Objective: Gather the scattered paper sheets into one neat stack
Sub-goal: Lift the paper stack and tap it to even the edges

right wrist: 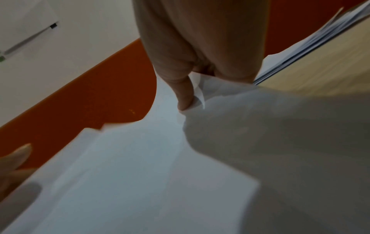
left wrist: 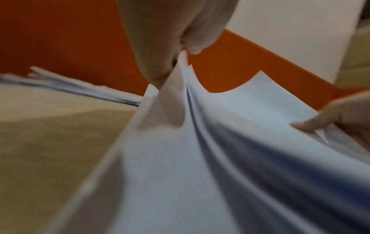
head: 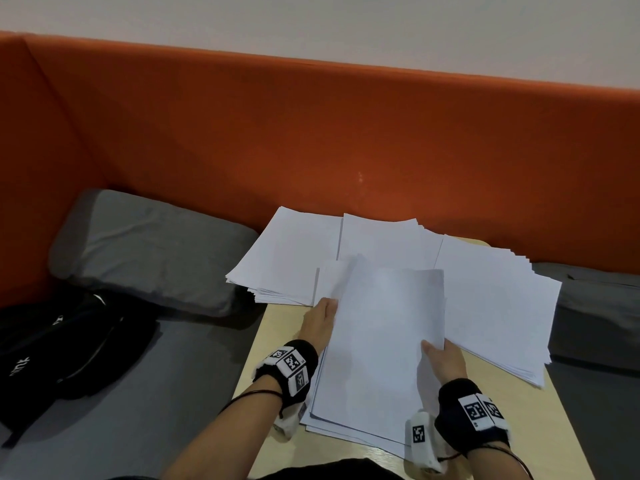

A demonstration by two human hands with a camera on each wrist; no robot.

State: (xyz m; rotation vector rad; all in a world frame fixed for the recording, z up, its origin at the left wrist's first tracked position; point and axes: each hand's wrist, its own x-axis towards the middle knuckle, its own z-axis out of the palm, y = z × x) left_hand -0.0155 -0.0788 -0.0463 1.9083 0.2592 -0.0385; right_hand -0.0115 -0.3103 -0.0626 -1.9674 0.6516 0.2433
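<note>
A bundle of white paper sheets (head: 377,341) fills the lower centre of the head view, lifted and bowed, its far end raised and its near edges fanned unevenly at the lower left. The left wrist view shows the same bundle (left wrist: 200,158) sagging in a trough between its two side edges, with several layers separating. Behind it, across the middle of the head view, lie three loose piles: one at centre left (head: 287,258), one at centre (head: 384,240), one at right (head: 495,306), each with edges splayed and overlapping its neighbour.
</note>
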